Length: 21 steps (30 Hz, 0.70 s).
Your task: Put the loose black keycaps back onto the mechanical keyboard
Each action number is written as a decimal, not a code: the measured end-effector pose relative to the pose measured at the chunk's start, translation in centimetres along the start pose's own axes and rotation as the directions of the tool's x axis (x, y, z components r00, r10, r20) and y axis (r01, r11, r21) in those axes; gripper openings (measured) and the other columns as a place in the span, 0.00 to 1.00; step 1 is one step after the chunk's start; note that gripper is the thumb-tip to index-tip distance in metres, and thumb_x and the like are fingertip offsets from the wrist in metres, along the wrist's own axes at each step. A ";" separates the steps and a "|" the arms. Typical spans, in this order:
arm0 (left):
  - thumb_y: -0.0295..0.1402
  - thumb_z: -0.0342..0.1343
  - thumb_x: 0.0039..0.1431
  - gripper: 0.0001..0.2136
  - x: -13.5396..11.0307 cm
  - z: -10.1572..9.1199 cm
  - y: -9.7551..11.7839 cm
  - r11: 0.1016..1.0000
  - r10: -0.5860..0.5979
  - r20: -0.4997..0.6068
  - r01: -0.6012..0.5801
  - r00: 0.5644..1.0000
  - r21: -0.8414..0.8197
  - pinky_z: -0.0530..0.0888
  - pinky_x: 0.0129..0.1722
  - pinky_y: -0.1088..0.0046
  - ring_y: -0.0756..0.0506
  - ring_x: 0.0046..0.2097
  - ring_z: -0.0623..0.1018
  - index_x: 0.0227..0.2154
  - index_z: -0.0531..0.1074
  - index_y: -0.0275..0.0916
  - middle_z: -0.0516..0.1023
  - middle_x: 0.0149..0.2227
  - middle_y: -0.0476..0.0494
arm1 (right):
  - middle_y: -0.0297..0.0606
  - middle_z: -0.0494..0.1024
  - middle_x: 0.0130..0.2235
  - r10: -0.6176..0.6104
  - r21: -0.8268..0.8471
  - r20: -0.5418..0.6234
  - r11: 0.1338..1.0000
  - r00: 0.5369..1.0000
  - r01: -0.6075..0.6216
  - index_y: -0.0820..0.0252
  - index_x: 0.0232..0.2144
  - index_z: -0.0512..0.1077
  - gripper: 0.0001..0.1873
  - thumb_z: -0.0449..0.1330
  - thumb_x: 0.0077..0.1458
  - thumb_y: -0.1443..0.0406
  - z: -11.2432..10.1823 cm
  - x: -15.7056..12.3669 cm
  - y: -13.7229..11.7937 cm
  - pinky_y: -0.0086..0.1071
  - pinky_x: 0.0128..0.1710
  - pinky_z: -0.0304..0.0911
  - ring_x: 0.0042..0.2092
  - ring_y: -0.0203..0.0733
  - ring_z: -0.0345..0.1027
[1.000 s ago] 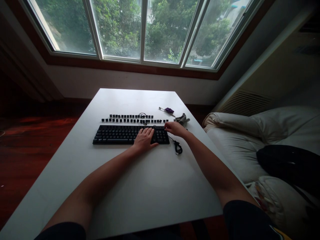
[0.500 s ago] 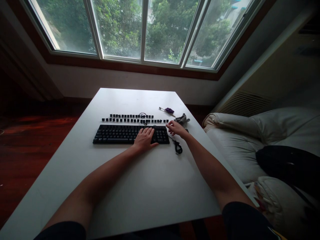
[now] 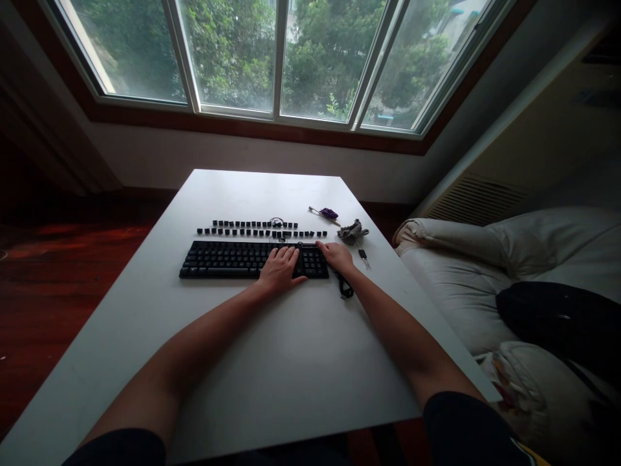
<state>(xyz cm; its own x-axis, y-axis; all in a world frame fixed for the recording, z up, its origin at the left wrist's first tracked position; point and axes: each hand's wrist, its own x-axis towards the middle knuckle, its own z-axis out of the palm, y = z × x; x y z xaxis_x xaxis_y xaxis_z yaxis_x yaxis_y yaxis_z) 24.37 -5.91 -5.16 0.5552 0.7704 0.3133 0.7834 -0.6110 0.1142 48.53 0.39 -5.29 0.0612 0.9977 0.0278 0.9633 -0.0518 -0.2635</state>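
Note:
A black keyboard (image 3: 228, 259) lies across the far middle of the white table (image 3: 291, 362). My left hand (image 3: 280, 268) rests flat on the keyboard's right half, fingers stretched out. My right hand (image 3: 336, 255) sits at the keyboard's right end, fingers curled down onto the top right corner keys; whether it holds anything is hidden. Two rows of loose black keycaps (image 3: 257, 229) lie just behind the keyboard. The keyboard's black cable (image 3: 345, 287) coils beside my right wrist.
A small dark tool (image 3: 363, 256) lies right of my right hand. A crumpled grey cloth (image 3: 352, 231) and a purple-handled brush (image 3: 327, 213) lie behind it. A white cushioned sofa (image 3: 490, 272) with a black item stands right of the table. Windows are beyond.
My right hand has drawn back left from the area near the grey cloth onto the keyboard's right end, uncovering the small dark tool. My left hand has stayed put.

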 end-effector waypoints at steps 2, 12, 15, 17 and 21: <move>0.55 0.53 0.62 0.38 0.0 0.0 0.1 1.000 -0.004 0.005 0.004 1.000 0.000 0.56 0.66 0.50 0.31 0.67 0.61 0.68 0.59 0.34 0.63 0.67 0.30 | 0.46 0.82 0.34 0.003 -0.007 -0.004 1.000 1.000 -0.004 0.57 0.30 0.80 0.38 0.42 0.66 0.40 0.2 -0.2 0.0 0.30 0.29 0.57 0.36 0.44 0.74; 0.57 0.52 0.62 0.39 -0.1 0.1 0.0 1.000 -0.007 0.002 0.007 1.000 0.016 0.55 0.67 0.51 0.32 0.67 0.61 0.67 0.60 0.34 0.64 0.67 0.30 | 0.45 0.82 0.37 0.038 0.073 -0.113 0.997 0.993 -0.030 0.58 0.40 0.78 0.23 0.49 0.69 0.50 -0.4 1.2 0.5 0.31 0.38 0.61 0.41 0.47 0.75; 0.57 0.52 0.62 0.39 -0.1 0.1 -0.1 1.000 0.001 -0.001 -0.001 1.000 0.020 0.55 0.67 0.52 0.33 0.67 0.61 0.67 0.60 0.33 0.64 0.67 0.30 | 0.41 0.82 0.38 0.018 0.075 -0.174 0.997 0.985 -0.005 0.56 0.52 0.72 0.16 0.56 0.66 0.57 -0.6 2.3 0.8 0.33 0.42 0.62 0.42 0.47 0.75; 0.57 0.52 0.62 0.39 -0.1 0.1 -0.2 1.000 -0.003 -0.002 0.003 1.000 0.022 0.55 0.67 0.52 0.33 0.67 0.61 0.67 0.60 0.33 0.64 0.67 0.30 | 0.41 0.82 0.40 -0.021 0.039 -0.176 0.999 0.984 0.029 0.55 0.56 0.69 0.19 0.58 0.65 0.60 -0.8 2.9 0.9 0.34 0.43 0.63 0.43 0.48 0.75; 0.57 0.52 0.62 0.39 -0.1 0.1 -0.2 1.000 -0.005 0.002 0.005 1.000 0.020 0.55 0.67 0.51 0.32 0.67 0.61 0.68 0.59 0.34 0.64 0.67 0.30 | 0.46 0.80 0.46 -0.077 -0.053 -0.171 0.996 0.982 0.069 0.55 0.58 0.68 0.21 0.59 0.64 0.62 -0.7 3.8 0.8 0.36 0.44 0.64 0.45 0.49 0.75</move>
<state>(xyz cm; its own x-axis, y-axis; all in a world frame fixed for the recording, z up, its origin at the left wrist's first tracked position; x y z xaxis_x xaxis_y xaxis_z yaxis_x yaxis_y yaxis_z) 24.22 -5.88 -5.35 0.5520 0.7738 0.3107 0.7913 -0.6036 0.0973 49.71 4.09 -4.69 0.0306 0.9766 0.2130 0.9777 0.0150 -0.2095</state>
